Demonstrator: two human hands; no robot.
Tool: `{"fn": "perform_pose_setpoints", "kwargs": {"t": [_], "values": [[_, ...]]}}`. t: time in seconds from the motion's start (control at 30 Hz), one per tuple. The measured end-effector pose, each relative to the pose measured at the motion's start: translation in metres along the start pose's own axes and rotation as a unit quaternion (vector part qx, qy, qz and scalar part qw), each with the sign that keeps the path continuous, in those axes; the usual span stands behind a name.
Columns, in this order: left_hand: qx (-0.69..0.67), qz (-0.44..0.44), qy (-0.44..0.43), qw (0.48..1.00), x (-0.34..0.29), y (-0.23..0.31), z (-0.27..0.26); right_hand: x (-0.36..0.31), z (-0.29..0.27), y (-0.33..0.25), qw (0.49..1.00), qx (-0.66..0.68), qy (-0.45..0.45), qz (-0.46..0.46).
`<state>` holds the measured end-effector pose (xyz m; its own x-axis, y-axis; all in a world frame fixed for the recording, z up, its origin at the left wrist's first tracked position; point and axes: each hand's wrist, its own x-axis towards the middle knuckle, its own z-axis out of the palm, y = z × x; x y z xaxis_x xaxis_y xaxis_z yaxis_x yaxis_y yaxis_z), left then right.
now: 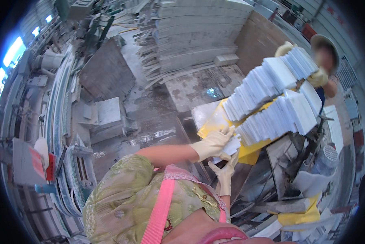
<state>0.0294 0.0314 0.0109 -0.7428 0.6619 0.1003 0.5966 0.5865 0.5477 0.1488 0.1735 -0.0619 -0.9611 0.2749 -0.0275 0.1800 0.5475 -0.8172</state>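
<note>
My left hand [213,144], in a cream glove, is closed over the upper left side of a small stack of white stone tiles [232,146]. My right hand [225,174], gloved alike, grips the same tiles from below, thumb and fingers on either side. These tiles are at the near end of two long rows of white tiles standing on edge, a left row [251,87] and a right row [268,122]. Yellow sheeting [209,127] lies under the rows. How many tiles I hold is hidden by the gloves.
Across the rows a co-worker's gloved hand [318,78] holds tiles at the far end. A tall stack of pale slabs [202,36] stands behind. Stone blocks [108,112] and a leaning board [107,71] are at left, a motor [326,158] at right. The floor [158,130] looks wet.
</note>
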Motion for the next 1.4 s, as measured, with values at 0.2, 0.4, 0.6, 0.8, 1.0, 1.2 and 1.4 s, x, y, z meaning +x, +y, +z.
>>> {"fn": "perform_pose_setpoints", "kwargs": {"t": [0.2, 0.4, 0.6, 0.8, 1.0, 1.2, 1.4], "values": [[0.002, -0.004, -0.013, 1.000, 0.001, 0.002, -0.005, 0.013, -0.009, -0.001, 0.992, -0.025, -0.085, 0.088], [-0.013, -0.040, -0.056, 0.998, 0.003, 0.010, -0.015, 0.007, 0.010, 0.008, 0.987, -0.162, 0.006, -0.017], [0.021, -0.052, -0.041, 0.998, 0.005, 0.021, -0.023, 0.005, 0.008, 0.008, 0.984, -0.163, 0.040, -0.053], [0.137, -0.065, -0.071, 0.986, 0.010, 0.039, -0.031, 0.009, -0.002, -0.004, 0.989, -0.097, 0.034, -0.106], [0.149, -0.156, -0.162, 0.963, 0.024, 0.058, -0.027, 0.019, -0.004, 0.005, 0.990, -0.121, 0.023, -0.076], [0.177, -0.200, -0.112, 0.957, 0.027, 0.069, -0.017, 0.025, -0.005, 0.002, 0.990, -0.121, 0.005, -0.066], [0.126, -0.173, -0.051, 0.976, 0.019, 0.066, -0.022, 0.015, -0.010, -0.006, 0.995, -0.055, 0.026, -0.081]]}}
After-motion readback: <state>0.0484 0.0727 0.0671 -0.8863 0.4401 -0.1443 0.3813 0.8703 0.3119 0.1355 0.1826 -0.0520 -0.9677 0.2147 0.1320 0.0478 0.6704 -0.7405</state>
